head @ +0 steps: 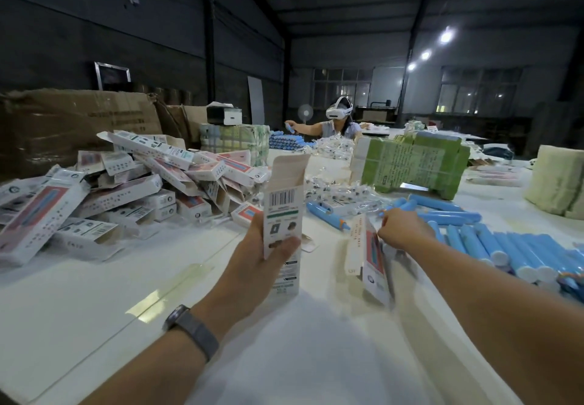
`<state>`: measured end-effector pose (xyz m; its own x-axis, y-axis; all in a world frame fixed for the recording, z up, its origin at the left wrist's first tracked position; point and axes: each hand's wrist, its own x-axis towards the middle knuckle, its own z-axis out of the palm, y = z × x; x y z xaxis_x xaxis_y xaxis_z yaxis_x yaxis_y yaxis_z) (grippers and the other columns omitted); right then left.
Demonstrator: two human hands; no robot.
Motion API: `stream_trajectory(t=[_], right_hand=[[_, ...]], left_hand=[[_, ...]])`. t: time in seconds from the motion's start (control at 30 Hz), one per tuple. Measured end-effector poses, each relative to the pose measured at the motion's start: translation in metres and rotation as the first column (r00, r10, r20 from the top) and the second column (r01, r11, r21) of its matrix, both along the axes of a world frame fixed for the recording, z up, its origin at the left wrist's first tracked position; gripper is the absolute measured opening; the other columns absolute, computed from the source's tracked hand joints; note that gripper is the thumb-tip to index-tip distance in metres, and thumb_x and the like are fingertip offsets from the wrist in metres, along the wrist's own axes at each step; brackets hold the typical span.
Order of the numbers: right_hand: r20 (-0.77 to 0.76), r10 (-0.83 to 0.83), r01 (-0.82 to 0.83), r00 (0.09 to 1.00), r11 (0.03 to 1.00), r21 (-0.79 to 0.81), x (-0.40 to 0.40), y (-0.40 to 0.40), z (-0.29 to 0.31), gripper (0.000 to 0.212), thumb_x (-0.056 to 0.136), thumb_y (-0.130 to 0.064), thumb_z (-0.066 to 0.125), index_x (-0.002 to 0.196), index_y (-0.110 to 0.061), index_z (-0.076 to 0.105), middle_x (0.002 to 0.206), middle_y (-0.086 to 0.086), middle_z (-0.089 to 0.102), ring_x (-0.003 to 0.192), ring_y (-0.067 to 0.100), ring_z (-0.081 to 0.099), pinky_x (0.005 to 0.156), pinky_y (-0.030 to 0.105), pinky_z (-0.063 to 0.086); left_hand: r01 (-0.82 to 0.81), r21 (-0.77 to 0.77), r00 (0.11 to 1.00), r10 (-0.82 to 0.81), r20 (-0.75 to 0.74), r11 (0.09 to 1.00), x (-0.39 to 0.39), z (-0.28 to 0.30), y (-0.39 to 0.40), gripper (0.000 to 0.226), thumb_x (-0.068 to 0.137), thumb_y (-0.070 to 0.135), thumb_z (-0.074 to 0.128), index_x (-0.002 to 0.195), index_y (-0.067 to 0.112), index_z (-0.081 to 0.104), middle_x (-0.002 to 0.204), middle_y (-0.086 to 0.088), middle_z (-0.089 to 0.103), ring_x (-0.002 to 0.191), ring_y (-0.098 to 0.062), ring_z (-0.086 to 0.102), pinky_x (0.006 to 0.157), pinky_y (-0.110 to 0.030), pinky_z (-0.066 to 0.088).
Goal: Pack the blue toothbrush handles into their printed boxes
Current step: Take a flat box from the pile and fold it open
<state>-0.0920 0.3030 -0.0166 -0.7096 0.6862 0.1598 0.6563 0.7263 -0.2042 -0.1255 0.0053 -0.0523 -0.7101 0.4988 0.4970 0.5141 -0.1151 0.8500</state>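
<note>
Gripping box (282, 215) upright in left hand (252, 265), flap open. Right hand (403, 229) reaching, fingers curled, grasp unclear through blur. Beyond, handles (493, 240) lying in rows. Could roll away if nudged. Farther left, boxes (126, 183) heaped.

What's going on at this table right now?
A person is packing toothbrush handles. The left hand holds a printed box upright with its top flap open and nothing in it yet. The right hand reaches toward the blue toothbrush handles lying in rows on the white table; whether it grips one is unclear. A heap of printed boxes lies to the left. Across the table, another person in a headset does similar work.
</note>
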Motion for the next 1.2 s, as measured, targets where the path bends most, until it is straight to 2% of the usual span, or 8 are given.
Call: stream_trajectory(t=[0.17, 0.33, 0.53, 0.7, 0.83, 0.9, 1.03, 1.2], right_hand=[[-0.020, -0.042, 0.040, 0.999, 0.996, -0.083, 0.001, 0.004, 0.004, 0.048, 0.082, -0.028, 0.065, 0.122, -0.013, 0.044, 0.097, 0.010, 0.053, 0.087, 0.029, 0.050, 0.063, 0.031, 0.041], [-0.447, -0.006, -0.067, 0.894, 0.987, -0.148, -0.006, -0.017, 0.012, 0.047, 0.085, -0.022, 0.067, 0.125, -0.016, 0.042, 0.101, 0.007, 0.056, 0.086, 0.027, 0.048, 0.073, 0.034, 0.039], [-0.889, 0.079, -0.480, 0.450, 0.861, -0.166, 0.006, -0.087, 0.058, 0.025, 0.097, -0.025, 0.053, 0.120, -0.017, 0.051, 0.084, -0.006, 0.055, 0.072, 0.008, 0.053, 0.059, 0.021, 0.038], [-0.983, -0.008, -0.778, 0.186, 0.610, -0.152, 0.034, -0.133, 0.086, 0.003, 0.099, -0.023, 0.053, 0.101, -0.022, 0.055, 0.086, 0.001, 0.058, 0.064, 0.006, 0.051, 0.054, 0.018, 0.044], [-1.000, -0.022, -0.862, 0.018, 0.506, -0.026, 0.048, -0.154, 0.106, 0.019, 0.098, -0.014, 0.054, 0.115, -0.015, 0.046, 0.087, 0.011, 0.061, 0.057, 0.009, 0.056, 0.046, 0.018, 0.043], [-0.999, 0.048, -0.863, 0.005, 0.505, 0.020, 0.049, -0.158, 0.113, 0.033, 0.098, -0.013, 0.055, 0.125, -0.021, 0.039, 0.089, 0.010, 0.063, 0.060, 0.009, 0.060, 0.049, 0.017, 0.046], [-0.926, 0.359, -0.800, 0.117, 0.587, 0.127, 0.046, -0.163, 0.108, 0.066, 0.092, -0.011, 0.061, 0.143, -0.029, 0.023, 0.105, -0.003, 0.060, 0.073, 0.015, 0.063, 0.060, 0.028, 0.056], [-0.845, 0.510, -0.767, 0.157, 0.603, 0.221, 0.048, -0.167, 0.096, 0.086, 0.086, -0.015, 0.068, 0.147, -0.042, 0.015, 0.084, 0.003, 0.059, 0.066, 0.024, 0.062, 0.058, 0.045, 0.057]], left_hand=[[-0.032, 0.006, 0.999, 0.033, -0.004, 0.999, 0.000, 0.001, 0.001, 0.037, 0.096, 0.019, 0.065, 0.116, 0.042, 0.045, 0.108, 0.031, 0.065, 0.101, 0.005, 0.063, 0.081, -0.024, 0.051], [-0.074, 0.007, 0.996, 0.074, -0.041, 0.997, 0.002, 0.003, 0.002, 0.036, 0.092, 0.023, 0.067, 0.113, 0.040, 0.044, 0.105, 0.039, 0.061, 0.099, 0.011, 0.061, 0.074, -0.017, 0.051], [-0.149, 0.031, 0.988, 0.150, -0.037, 0.988, 0.004, 0.005, 0.002, 0.040, 0.091, 0.020, 0.070, 0.115, 0.041, 0.046, 0.104, 0.033, 0.064, 0.097, 0.006, 0.063, 0.083, -0.032, 0.053], [-0.182, -0.005, 0.981, 0.181, -0.074, 0.983, 0.005, 0.006, 0.000, 0.038, 0.092, 0.023, 0.068, 0.107, 0.047, 0.043, 0.103, 0.043, 0.060, 0.098, 0.014, 0.059, 0.086, -0.036, 0.052], [-0.186, -0.030, 0.975, 0.181, -0.129, 0.982, 0.008, 0.007, 0.000, 0.043, 0.092, 0.025, 0.069, 0.102, 0.056, 0.042, 0.103, 0.048, 0.057, 0.097, 0.018, 0.058, 0.078, -0.025, 0.051], [-0.198, -0.029, 0.971, 0.191, -0.146, 0.980, 0.008, 0.006, 0.000, 0.043, 0.091, 0.026, 0.070, 0.100, 0.056, 0.041, 0.102, 0.048, 0.057, 0.095, 0.018, 0.059, 0.072, -0.017, 0.049], [-0.213, -0.039, 0.963, 0.203, -0.180, 0.976, 0.010, 0.005, 0.001, 0.035, 0.091, 0.028, 0.070, 0.104, 0.042, 0.040, 0.099, 0.053, 0.054, 0.094, 0.022, 0.057, 0.054, -0.003, 0.047], [-0.230, -0.038, 0.960, 0.220, -0.173, 0.972, 0.011, 0.005, 0.000, 0.034, 0.091, 0.030, 0.070, 0.101, 0.043, 0.041, 0.096, 0.048, 0.056, 0.094, 0.016, 0.059, 0.055, -0.003, 0.048]])
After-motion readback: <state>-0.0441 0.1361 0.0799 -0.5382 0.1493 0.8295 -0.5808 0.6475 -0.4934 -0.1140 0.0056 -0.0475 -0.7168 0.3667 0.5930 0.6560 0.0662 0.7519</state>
